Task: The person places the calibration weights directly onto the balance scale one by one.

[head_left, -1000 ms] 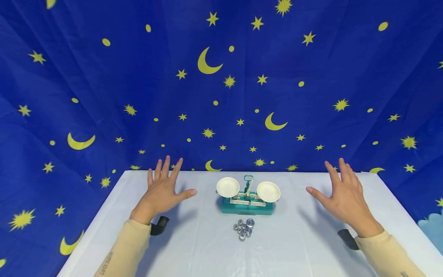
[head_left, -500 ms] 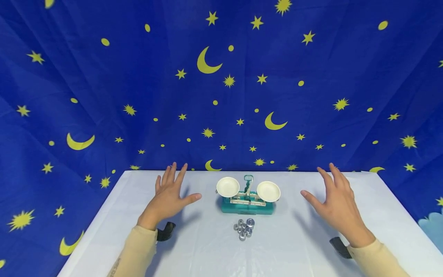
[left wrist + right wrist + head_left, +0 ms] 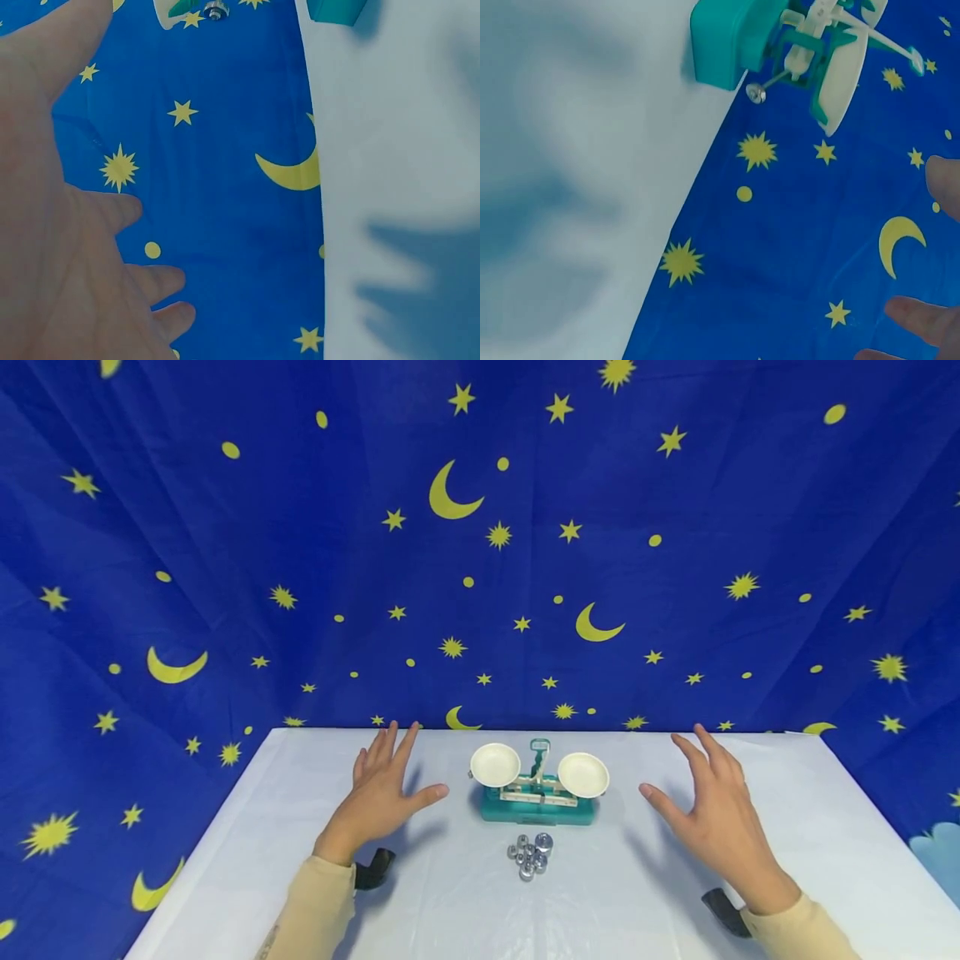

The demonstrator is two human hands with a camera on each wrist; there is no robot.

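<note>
When we look down from the head camera, we find the balance scale (image 3: 537, 811) standing upright near the back edge of the worktop (image 3: 615, 910), about midway between its left and right edges. We note a green base, a pale beam and two white pans; the left pan (image 3: 495, 766) sits slightly higher in this view than the right pan (image 3: 583, 775). Between the scale and the front edge, just in front of the base, we locate the metal weights (image 3: 530, 858) in a tight group, with the largest weight (image 3: 543, 843) at the back right.

We see the left hand (image 3: 378, 802) raised above the worktop on the left-edge side of the scale, fingers extended and spread, thumb pointing toward the scale; it holds nothing. We see the right hand (image 3: 723, 831) raised on the right-edge side, well apart from the left hand, fingers extended with slight bend, thumb apart and pointing inward; it also holds nothing. We confirm that both hands are clear of the scale and the weights.

We identify a beige sleeve on each forearm and, beyond the back edge, a blue curtain (image 3: 525, 568) with yellow stars and moons.
</note>
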